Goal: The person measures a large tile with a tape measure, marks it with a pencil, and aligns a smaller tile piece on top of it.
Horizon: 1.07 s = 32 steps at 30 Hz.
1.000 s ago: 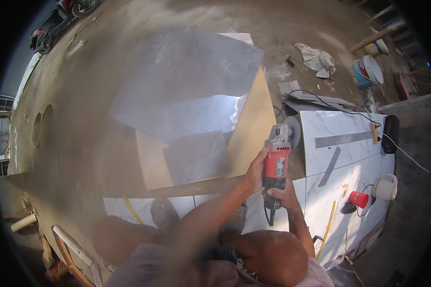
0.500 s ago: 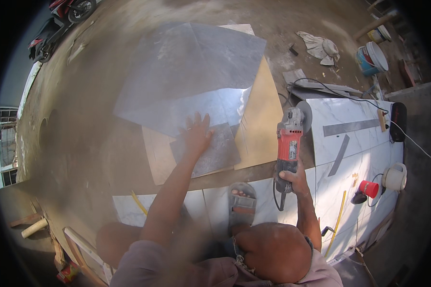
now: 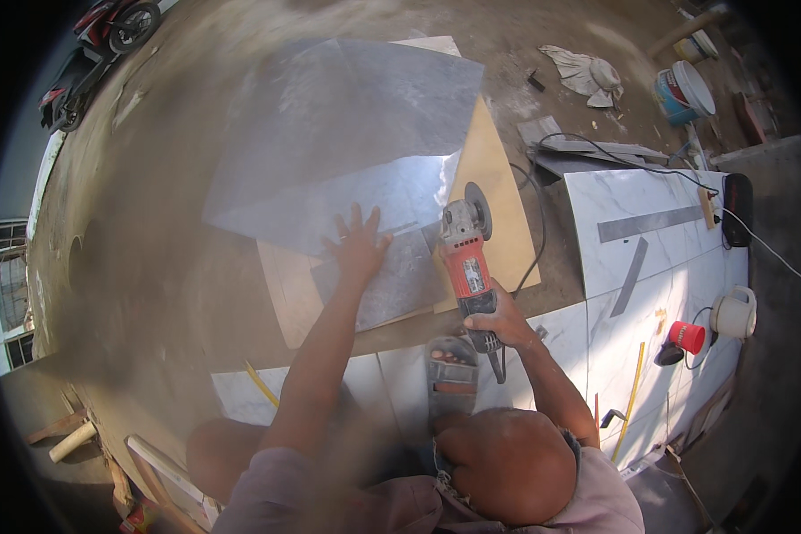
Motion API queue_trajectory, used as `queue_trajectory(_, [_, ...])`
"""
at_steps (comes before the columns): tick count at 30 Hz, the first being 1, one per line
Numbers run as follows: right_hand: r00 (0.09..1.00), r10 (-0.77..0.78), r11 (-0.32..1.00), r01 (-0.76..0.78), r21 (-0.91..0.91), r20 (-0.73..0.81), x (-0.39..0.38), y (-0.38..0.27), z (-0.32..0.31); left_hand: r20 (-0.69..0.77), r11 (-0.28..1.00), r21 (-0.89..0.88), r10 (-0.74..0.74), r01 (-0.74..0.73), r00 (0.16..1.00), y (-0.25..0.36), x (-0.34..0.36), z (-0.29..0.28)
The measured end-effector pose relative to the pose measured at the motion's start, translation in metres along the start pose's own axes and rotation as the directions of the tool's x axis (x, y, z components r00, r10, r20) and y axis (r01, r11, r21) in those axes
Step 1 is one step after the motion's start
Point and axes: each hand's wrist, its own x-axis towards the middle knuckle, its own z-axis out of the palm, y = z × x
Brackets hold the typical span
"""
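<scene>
My right hand (image 3: 500,319) is wrapped round the black rear body of a red and grey angle grinder (image 3: 468,264). Its disc (image 3: 479,210) stands over the right side of the tile stack, above a tan tile (image 3: 500,191); contact cannot be made out. My left hand (image 3: 360,246) lies flat with fingers spread where a small dark grey tile (image 3: 400,283) meets a large glossy grey tile (image 3: 347,125). Paler boards or tiles (image 3: 280,289) stick out underneath.
White marbled tiles (image 3: 552,356) lie to the right, bearing grey strips (image 3: 650,223), a red cup (image 3: 687,336) and a pale jug (image 3: 734,313). The grinder's cord (image 3: 536,222) runs toward a black case (image 3: 737,210). A bucket (image 3: 685,93) and cloth (image 3: 587,76) sit at the far right.
My right hand has swung the grinder leftward, from over the gap beside the white tiles to the tile stack. My left hand stays on the tiles, its fingers spread wider.
</scene>
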Motion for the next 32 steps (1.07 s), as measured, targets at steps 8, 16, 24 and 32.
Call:
queue_trajectory(8, [0.995,0.028,0.999,-0.024,-0.043,0.091,0.051,-0.003,0.036,-0.043,0.999,-0.042,0.03,-0.031,0.999,-0.009,0.015,-0.002])
queue_trajectory(16, [0.992,0.086,0.994,-0.079,-0.08,0.094,0.071,-0.021,0.051,-0.003,0.991,0.021,0.129,-0.129,0.992,-0.018,0.026,-0.005])
queue_trajectory(24, [1.0,0.028,0.99,-0.026,-0.138,0.012,0.079,-0.002,0.057,0.057,0.975,0.073,0.204,-0.208,0.977,-0.027,0.028,-0.012])
queue_trajectory(32, [0.996,0.074,0.986,-0.066,-0.15,0.049,0.094,0.008,0.059,0.045,0.972,0.108,0.206,-0.21,0.977,-0.035,0.03,-0.004])
